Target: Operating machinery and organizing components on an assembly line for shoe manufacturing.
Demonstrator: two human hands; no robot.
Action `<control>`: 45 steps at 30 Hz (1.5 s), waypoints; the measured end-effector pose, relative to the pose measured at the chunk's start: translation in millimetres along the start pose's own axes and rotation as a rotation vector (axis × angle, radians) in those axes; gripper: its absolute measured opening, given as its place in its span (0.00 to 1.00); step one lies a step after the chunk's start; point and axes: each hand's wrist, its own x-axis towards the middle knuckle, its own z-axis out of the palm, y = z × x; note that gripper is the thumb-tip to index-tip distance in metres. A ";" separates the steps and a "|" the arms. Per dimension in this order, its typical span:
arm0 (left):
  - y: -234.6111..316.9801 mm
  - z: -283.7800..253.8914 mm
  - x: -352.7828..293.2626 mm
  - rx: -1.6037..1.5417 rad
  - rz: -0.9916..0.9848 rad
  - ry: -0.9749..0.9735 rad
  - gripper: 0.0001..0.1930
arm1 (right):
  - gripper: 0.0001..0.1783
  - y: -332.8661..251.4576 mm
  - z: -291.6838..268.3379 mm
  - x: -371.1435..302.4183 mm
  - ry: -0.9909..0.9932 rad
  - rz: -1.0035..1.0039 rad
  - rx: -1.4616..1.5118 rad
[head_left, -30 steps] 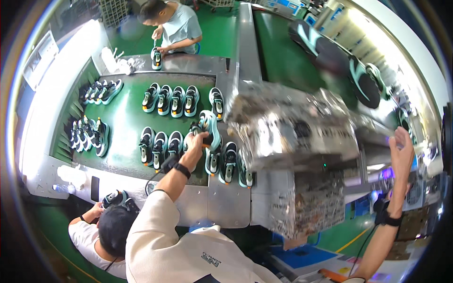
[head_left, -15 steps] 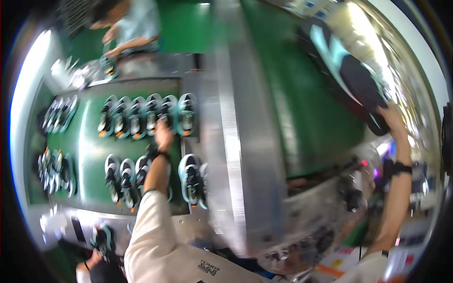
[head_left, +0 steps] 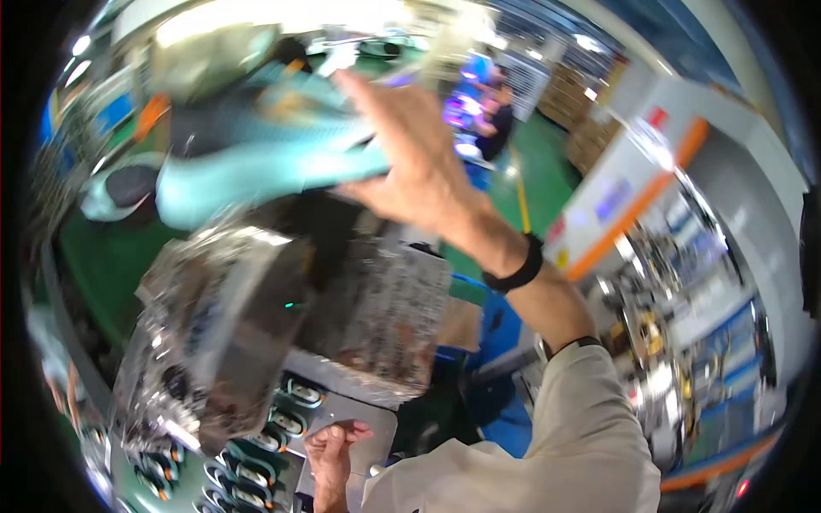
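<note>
My right hand [head_left: 410, 154] is raised at the upper middle, closed round one end of a shoe [head_left: 256, 175]. Its teal sole and dark upper are smeared by motion, and it lies roughly level, pointing left. My left hand [head_left: 333, 453] is low in the view beside a grey metal plate [head_left: 372, 427]. Its fingers are loosely bent and apart, and nothing shows in them. Just left of that hand, several dark shoes with light soles [head_left: 244, 470] stand in rows on a green surface.
A machine box wrapped in clear plastic [head_left: 231, 333] stands in the middle, below the held shoe. Another teal shoe [head_left: 128, 188] rests at the far left. A white cabinet with orange edges [head_left: 629, 201] rises at right. A person [head_left: 496, 120] is in the background.
The view has swung round and the scene is seen from another side. My left hand has come away from the row of shoes. My right hand still grips a shoe.
</note>
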 end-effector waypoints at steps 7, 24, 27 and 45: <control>-1.3 159.4 51.4 -0.650 -0.583 -0.928 0.42 | 0.31 -90.5 -199.0 -135.1 -0.164 0.140 -0.301; -314.2 448.8 -151.6 0.399 -0.209 -1.408 0.41 | 0.39 -318.1 -516.9 -441.8 1.071 1.608 -0.127; -367.4 486.2 -179.8 0.456 -0.573 -1.624 0.39 | 0.33 -351.8 -570.9 -472.8 1.286 1.694 -0.363; -742.0 634.6 -212.6 1.463 -0.090 -1.114 0.34 | 0.30 -455.3 -710.5 -493.1 1.007 1.738 -1.436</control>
